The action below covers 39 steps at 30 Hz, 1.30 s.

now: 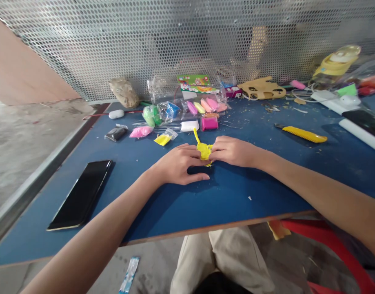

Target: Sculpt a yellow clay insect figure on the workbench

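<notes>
A flattened piece of yellow modelling clay lies on the blue table, with a thin yellow strip sticking out from its far side. My left hand rests on the left edge of the clay, its fingers stretched over it and the thumb held apart. From the other side, my right hand has its fingers closed on the clay's right edge; the fingertips partly cover it. Just beyond are a white clay block and a magenta clay block. A small bag of yellow clay lies left of them.
A black phone lies at left. To the right are a yellow box cutter and a white power strip. Along the perforated metal panel stand bagged clays, a stone and a yellow-capped bottle.
</notes>
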{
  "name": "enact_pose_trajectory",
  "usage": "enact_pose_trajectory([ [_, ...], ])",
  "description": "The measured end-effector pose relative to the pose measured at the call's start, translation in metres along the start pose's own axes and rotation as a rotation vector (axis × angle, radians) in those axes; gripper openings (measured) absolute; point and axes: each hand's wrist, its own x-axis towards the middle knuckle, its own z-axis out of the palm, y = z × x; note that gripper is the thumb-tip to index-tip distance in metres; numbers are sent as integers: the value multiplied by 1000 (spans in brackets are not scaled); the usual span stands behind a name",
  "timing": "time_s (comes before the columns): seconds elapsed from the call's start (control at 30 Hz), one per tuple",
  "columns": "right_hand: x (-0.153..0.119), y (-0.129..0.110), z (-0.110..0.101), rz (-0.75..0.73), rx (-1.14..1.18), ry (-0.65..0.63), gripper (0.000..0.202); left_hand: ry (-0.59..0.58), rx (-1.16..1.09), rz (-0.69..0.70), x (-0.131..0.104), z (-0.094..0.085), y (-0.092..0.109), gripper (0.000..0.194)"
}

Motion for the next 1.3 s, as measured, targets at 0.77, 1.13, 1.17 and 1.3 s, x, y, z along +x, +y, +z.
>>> enact_pose_trajectory([
  [0.77,-4,7,-3,393,512,230,15,-90,29,-81,1,-2,0,53],
  [1.13,-6,16,6,317,354,137,19,-109,38,-103,0,0,-3,54],
  [1.17,-6,17,7,309,300,120,20,-109,45,-113,0,0,-3,54],
  [1.3,-6,17,8,277,190,71,20,-70,69,-148,-1,-3,-5,53],
])
